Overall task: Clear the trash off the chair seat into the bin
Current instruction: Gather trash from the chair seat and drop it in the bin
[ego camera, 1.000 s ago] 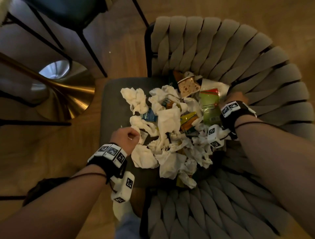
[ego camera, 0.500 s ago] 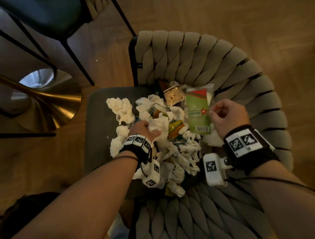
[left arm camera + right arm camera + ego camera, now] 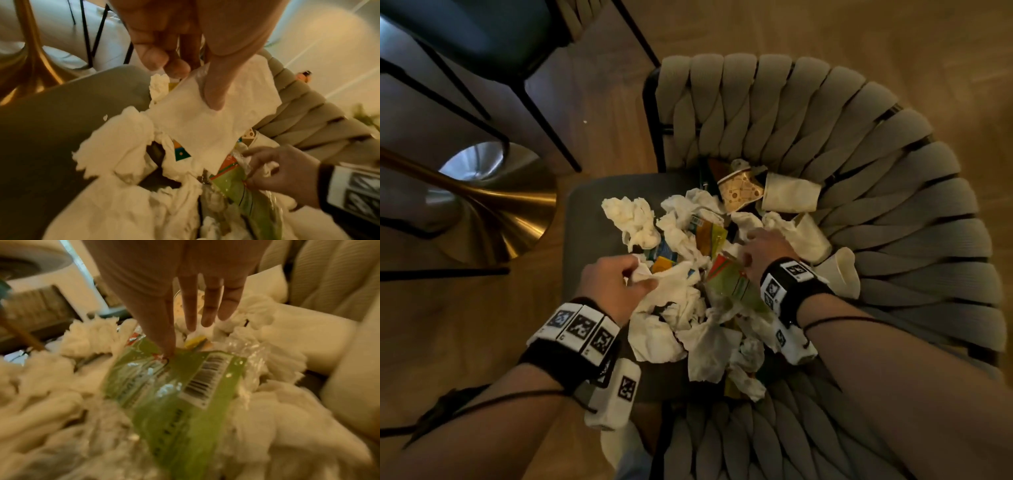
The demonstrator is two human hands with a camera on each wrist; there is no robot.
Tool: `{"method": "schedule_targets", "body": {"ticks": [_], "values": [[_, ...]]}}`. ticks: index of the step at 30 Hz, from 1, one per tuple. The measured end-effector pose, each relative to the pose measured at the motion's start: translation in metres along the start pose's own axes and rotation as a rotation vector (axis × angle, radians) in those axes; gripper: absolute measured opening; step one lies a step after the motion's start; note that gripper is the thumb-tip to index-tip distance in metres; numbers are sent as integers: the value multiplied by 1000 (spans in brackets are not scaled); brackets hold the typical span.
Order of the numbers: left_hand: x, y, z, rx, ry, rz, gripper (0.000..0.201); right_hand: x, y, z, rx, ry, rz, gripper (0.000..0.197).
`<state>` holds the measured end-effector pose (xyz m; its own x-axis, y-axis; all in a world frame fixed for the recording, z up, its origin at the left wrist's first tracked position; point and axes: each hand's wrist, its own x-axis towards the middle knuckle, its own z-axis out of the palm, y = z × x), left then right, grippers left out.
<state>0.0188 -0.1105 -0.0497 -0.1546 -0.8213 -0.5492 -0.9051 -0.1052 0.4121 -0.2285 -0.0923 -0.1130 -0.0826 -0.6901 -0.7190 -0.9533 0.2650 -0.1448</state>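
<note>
Lying heaped on the chair seat [image 3: 585,219], the trash [image 3: 688,301] is showing nothing binned yet; bin isn't in view. Left hand [image 3: 609,284] is pinching a white napkin [image 3: 205,126], right hand [image 3: 763,250] is nipping the green wrapper [image 3: 174,386] btwn thumb & finger. Paper cups [image 3: 791,195], tissues etc. are all waiting, i.e. early stage

Black wristbands [image 3: 796,291] carry white marker-printed blocks [image 3: 582,329].

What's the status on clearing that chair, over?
Left hand pinching a white tissue. Right hand pinching the green wrapper. Trash pile still on chair seat; bin not in view.
</note>
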Motion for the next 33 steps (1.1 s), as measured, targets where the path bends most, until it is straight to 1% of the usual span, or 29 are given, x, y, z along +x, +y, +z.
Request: {"method": "schedule_targets", "body": {"ticks": [1,2,3,5,7,9,11,13,15,18,20,22,25,27,29,31,33], "values": [[1,0,-2,30,-40,29,10,7,-2,0,-50,-15,-11,17],[5,2,-3,76,-77,81,12,12,-3,2,-76,-15,-32,17],[12,4,-3,147,-99,163,15,16,-4,2,-94,-4,-53,15],[30,17,-2,297,-100,343,21,20,-3,3,-124,36,-70,12],[54,37,0,381,-107,480,28,22,-1,4,-148,34,-52,17],[78,61,6,495,-156,550,34,22,3,4,-111,-9,7,28],[99,80,18,614,-234,590,38,18,10,3,-75,-10,15,30],[113,91,32,664,-282,579,40,14,18,3,-102,-12,-12,27],[117,95,42,669,-308,513,39,7,22,2,-128,-1,-56,24],[118,98,52,711,-284,447,40,3,29,2,-54,-41,-71,18],[119,95,50,709,-260,449,36,2,31,0,-8,-52,-81,17],[118,91,44,682,-264,461,32,2,31,-4,3,-26,-101,18],[111,81,30,600,-260,468,28,7,28,-12,41,61,-128,20],[102,71,18,557,-207,485,26,19,24,-15,76,106,-128,21],[93,60,8,495,-121,512,24,33,20,-19,104,115,-86,24],[82,52,-2,428,-44,515,22,45,15,-21,65,85,-79,30],[74,46,-8,350,18,498,20,54,8,-24,-1,-5,-52,33]]}}
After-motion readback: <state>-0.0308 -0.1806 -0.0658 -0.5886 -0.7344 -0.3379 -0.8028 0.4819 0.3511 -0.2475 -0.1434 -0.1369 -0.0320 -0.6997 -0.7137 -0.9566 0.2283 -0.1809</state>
